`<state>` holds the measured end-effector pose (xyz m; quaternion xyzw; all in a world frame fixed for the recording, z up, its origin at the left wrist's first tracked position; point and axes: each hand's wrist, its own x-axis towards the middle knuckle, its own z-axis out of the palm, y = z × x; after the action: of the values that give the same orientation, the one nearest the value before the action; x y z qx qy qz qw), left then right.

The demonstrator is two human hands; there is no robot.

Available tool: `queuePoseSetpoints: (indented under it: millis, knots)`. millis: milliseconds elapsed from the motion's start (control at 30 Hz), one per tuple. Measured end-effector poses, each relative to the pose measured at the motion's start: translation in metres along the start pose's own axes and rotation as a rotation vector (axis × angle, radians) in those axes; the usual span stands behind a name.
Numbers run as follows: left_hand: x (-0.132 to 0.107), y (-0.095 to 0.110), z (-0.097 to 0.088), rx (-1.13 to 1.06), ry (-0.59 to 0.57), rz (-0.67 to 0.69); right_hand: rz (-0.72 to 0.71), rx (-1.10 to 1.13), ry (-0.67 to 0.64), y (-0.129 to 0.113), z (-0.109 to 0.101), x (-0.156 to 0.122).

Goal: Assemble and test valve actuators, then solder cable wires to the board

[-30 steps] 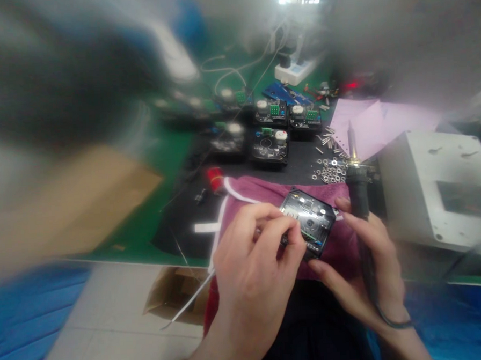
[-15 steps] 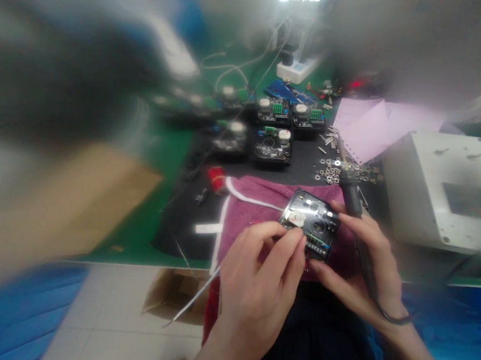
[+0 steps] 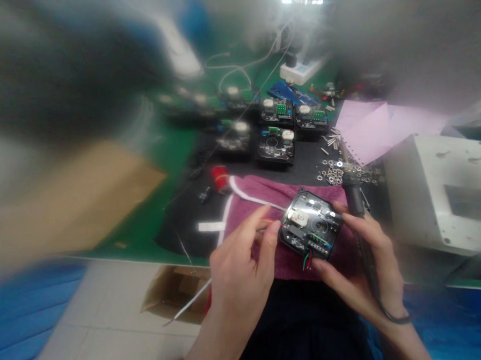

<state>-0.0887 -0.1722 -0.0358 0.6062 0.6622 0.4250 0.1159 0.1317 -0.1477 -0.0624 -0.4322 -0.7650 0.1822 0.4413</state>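
Observation:
A small black circuit board [image 3: 311, 225] with a white round part and red, green and black wires lies on a maroon cloth [image 3: 261, 200] at the bench edge. My left hand [image 3: 240, 266] is at the board's left side, its thumb and forefinger pinched on a thin wire-like strand. My right hand [image 3: 366, 265] grips a black soldering iron [image 3: 352, 193], tip pointing away, and its fingers also steady the board's right and lower edges.
Several more black boards [image 3: 277, 146] sit on a dark mat behind. A heap of small metal washers [image 3: 337, 172], pink paper [image 3: 367, 127], a white metal box [image 3: 438, 186], a red spool [image 3: 219, 178] and a white power strip [image 3: 299, 69] surround them. A cardboard box [image 3: 174, 291] sits below the bench edge.
My left hand has drawn back to the left off the board, uncovering its face and wires. The soldering iron has shifted slightly with my right hand.

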Motion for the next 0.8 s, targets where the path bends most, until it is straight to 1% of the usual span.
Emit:
queuePoseSetpoints:
  millis: [100,167,267,400,533,633,733,800]
  knots:
    - [0.002,0.005,-0.004,-0.050,0.050,0.082,-0.009,0.006,-0.009,0.000,0.000,0.000]
    - [0.003,0.010,-0.005,-0.051,0.073,0.110,0.002,0.021,-0.016,0.000,-0.001,0.000]
    - [0.002,0.015,-0.005,-0.052,0.074,0.104,0.016,0.017,-0.006,0.001,-0.002,-0.001]
    - [0.000,0.020,-0.001,-0.085,0.067,0.108,0.009,0.021,-0.005,0.001,-0.002,-0.002]
    - [-0.004,0.019,0.005,-0.099,0.039,0.084,-0.002,-0.006,0.001,0.001,-0.001,-0.001]
    - [-0.004,0.018,0.008,-0.160,0.029,0.065,0.002,0.000,0.001,0.001,0.000,-0.001]
    - [-0.002,0.018,0.010,-0.231,0.005,-0.011,0.015,0.023,-0.010,0.002,0.000,-0.001]
    - [-0.001,0.018,0.011,-0.269,0.013,-0.073,0.001,0.007,0.002,0.002,-0.002,0.000]
